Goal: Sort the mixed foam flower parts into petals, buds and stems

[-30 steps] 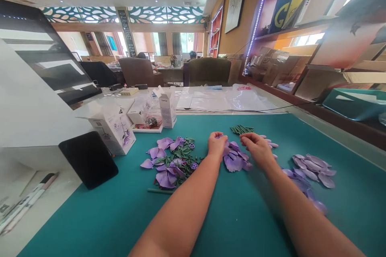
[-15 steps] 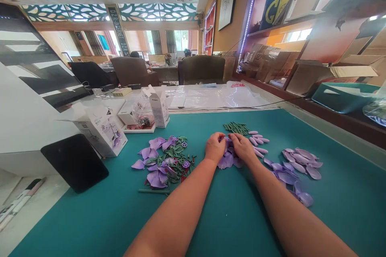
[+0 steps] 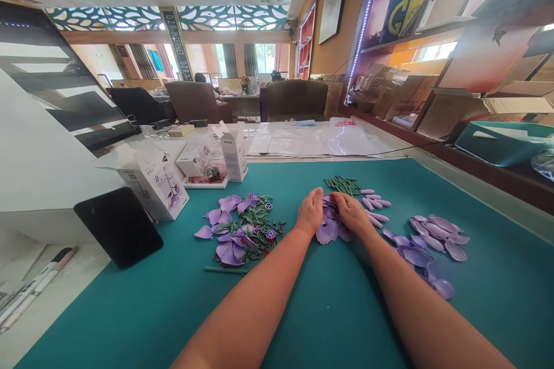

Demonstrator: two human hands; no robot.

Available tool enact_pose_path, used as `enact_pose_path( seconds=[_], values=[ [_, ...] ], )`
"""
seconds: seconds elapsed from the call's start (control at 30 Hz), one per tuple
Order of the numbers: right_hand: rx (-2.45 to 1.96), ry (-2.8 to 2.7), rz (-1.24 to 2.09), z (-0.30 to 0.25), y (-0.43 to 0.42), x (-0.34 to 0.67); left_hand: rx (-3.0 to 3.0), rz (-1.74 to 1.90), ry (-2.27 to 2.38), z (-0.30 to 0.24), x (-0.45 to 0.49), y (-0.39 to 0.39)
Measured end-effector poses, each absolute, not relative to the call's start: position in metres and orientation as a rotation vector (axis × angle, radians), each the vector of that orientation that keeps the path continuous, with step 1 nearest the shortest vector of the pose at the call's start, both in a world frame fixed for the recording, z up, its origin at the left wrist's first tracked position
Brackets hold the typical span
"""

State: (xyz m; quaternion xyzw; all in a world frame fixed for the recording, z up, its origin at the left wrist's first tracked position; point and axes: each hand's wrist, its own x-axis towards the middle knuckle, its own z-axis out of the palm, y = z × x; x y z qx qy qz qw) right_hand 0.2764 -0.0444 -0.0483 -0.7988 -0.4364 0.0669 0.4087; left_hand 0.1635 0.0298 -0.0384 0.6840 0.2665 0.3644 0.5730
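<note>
A small heap of purple plastic petals [image 3: 328, 232] lies on the green mat between my two hands. My left hand [image 3: 310, 210] cups the heap's left side, its fingers close together against the petals. From the right, my right hand [image 3: 350, 211] curls its fingers over the upper petals and grips them. Just beyond my hands is a bundle of green stems [image 3: 341, 185]. Slim lilac buds [image 3: 374, 200] lie beside my right hand. Farther right are a group of curved violet petals [image 3: 413, 253] and a group of paler lilac petals [image 3: 440, 230].
Left of my arms is a mixed pile of petals and green leaf parts [image 3: 244, 230], with a long green stem [image 3: 225, 270] in front. A black tablet [image 3: 119, 228], a flower-printed box [image 3: 162, 187] and a white tray [image 3: 203, 183] stand at the left.
My left hand's fingers have straightened and drawn slightly back from the petals' top to their side. My right hand stays on the heap. The whole view has shifted slightly.
</note>
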Motion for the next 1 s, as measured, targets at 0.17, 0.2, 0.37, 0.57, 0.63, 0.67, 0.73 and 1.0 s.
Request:
enact_pose_path(
  seconds=[0.17, 0.2, 0.37, 0.57, 0.63, 0.67, 0.73, 1.0],
  values=[
    [-2.031, -1.119, 0.162, -0.049, -0.044, 0.276, 1.678, 0.834, 0.663, -0.038, 0.16, 0.026],
    [-2.031, -1.13, 0.161, -0.049, -0.044, 0.275, 1.695, 0.824, 0.662, -0.037, 0.16, 0.025],
    [-2.043, -1.131, 0.129, -0.049, -0.044, 0.274, 1.769, 0.823, 0.652, -0.025, 0.15, 0.021],
    [-2.101, -1.095, 0.088, -0.052, -0.047, 0.275, 1.784, 0.943, 0.643, 0.004, 0.107, 0.034],
    [-2.111, -1.113, 0.089, -0.053, -0.047, 0.274, 1.729, 1.068, 0.615, 0.012, 0.083, 0.046],
    [-2.113, -1.124, 0.088, -0.054, -0.047, 0.273, 1.686, 1.129, 0.62, 0.016, 0.071, 0.053],
    [-2.117, -1.141, 0.08, -0.052, -0.048, 0.27, 1.552, 1.214, 0.668, 0.02, 0.044, 0.069],
    [-2.029, -1.139, -0.125, -0.022, -0.05, 0.238, 0.82, 1.287, 0.804, 0.017, -0.041, 0.111]
  ],
)
